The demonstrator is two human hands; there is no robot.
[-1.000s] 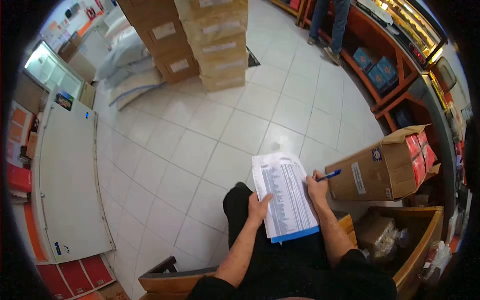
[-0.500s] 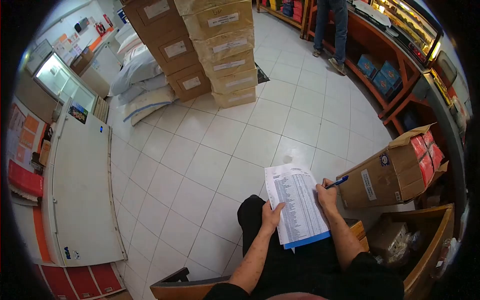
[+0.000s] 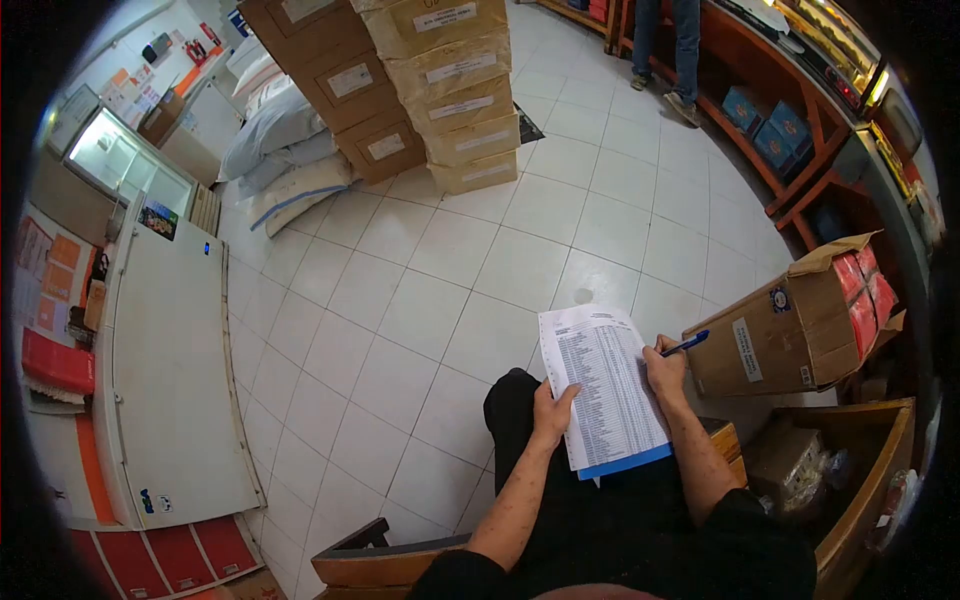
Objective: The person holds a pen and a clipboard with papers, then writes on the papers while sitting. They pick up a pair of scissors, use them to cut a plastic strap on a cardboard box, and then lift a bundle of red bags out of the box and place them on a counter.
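Note:
A printed sheet (image 3: 612, 385) with a dense table of rows lies over my lap, a blue backing (image 3: 625, 461) showing along its lower edge. Its left margin is gripped by my left hand (image 3: 552, 412), the thumb resting on top of the paper. At the sheet's right edge, my right hand (image 3: 664, 369) is closed around a blue pen (image 3: 685, 343), whose outer end points up and to the right. The pen's writing end is hidden by my fingers.
A cardboard box (image 3: 760, 345) with red packages stands at right, beside an open wooden drawer (image 3: 870, 465). Stacked boxes (image 3: 465, 110) and sacks (image 3: 285, 150) stand ahead. A white chest freezer (image 3: 175, 370) lines the left. A person's legs (image 3: 668, 45) show near the counter.
The view has tilted and shifted slightly, so the surroundings sit a little differently in the frame. Both hands keep hold of the sheet and pen.

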